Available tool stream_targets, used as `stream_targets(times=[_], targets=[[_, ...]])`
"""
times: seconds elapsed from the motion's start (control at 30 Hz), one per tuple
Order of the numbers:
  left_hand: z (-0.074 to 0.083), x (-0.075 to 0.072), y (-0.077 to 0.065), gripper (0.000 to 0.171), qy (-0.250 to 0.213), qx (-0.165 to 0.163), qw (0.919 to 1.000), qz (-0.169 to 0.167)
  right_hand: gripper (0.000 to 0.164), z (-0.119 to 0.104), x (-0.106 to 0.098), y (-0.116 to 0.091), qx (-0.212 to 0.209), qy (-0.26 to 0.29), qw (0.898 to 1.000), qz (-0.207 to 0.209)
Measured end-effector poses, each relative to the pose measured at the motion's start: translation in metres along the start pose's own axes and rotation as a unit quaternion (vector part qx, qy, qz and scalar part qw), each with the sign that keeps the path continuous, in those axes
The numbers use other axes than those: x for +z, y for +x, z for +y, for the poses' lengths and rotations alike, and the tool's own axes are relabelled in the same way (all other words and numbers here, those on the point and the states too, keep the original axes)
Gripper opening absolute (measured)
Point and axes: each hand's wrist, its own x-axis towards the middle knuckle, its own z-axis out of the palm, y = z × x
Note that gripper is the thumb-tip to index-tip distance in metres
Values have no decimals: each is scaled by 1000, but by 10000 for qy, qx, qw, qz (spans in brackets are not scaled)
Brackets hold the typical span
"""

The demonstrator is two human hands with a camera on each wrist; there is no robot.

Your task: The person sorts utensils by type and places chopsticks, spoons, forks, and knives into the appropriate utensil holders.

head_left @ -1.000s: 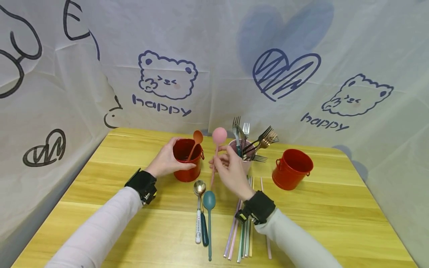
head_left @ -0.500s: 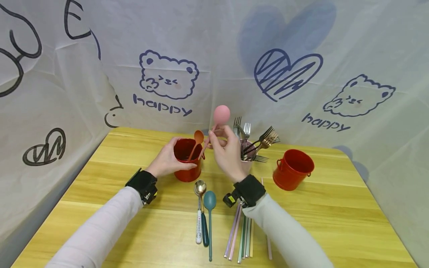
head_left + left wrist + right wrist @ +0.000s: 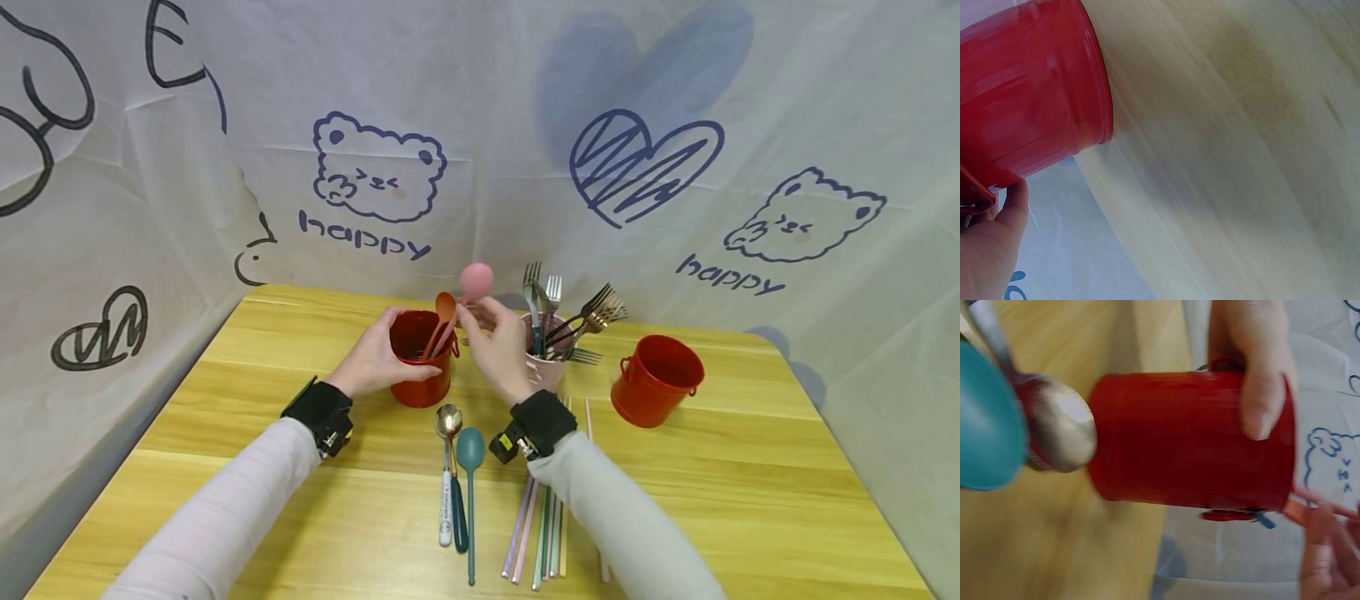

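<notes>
My left hand [image 3: 382, 358] grips the left red bucket [image 3: 420, 385] near its rim, thumb across the front and fingers behind. In the right wrist view that thumb lies on the bucket's [image 3: 1191, 437] side. An orange spoon [image 3: 446, 305] stands inside, bowl up. Just right of the rim my right hand [image 3: 497, 342] pinches a pink spoon [image 3: 476, 282] by its handle, bowl up and tilted, the lower handle end inside the bucket. The left wrist view shows the bucket [image 3: 1029, 87] and part of my left hand [image 3: 991, 250].
Right of my right hand stands a pink cup [image 3: 546, 372] of several forks [image 3: 592, 315]. A second red bucket [image 3: 654, 383] is farther right. In front lie a metal spoon [image 3: 448, 422], a teal spoon [image 3: 470, 450] and several chopsticks [image 3: 517, 533]. A drawn-on cloth [image 3: 510, 167] hangs behind.
My right hand has lifted the pink spoon, carried it left to the left bucket and lowered its handle end inside. My left hand has stayed on the bucket.
</notes>
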Motion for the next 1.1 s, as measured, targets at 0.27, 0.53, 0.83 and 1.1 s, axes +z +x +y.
stream_targets(times=[0.27,0.53,0.83,1.1], targets=[[-4,1,2,87,16,45,9999,105,27,42,1,-16,679,-758,9928,-637],[7,0,-2,85,68,198,9997,127,19,55,-3,-31,885,-1139,9846,-989],[36,-5,-13,83,0,261,9997,23,21,59,-11,-47,1208,-1134,9695,-1807],[9,0,-4,87,42,353,9993,92,21,58,-19,-59,1201,-1449,9587,-2134]])
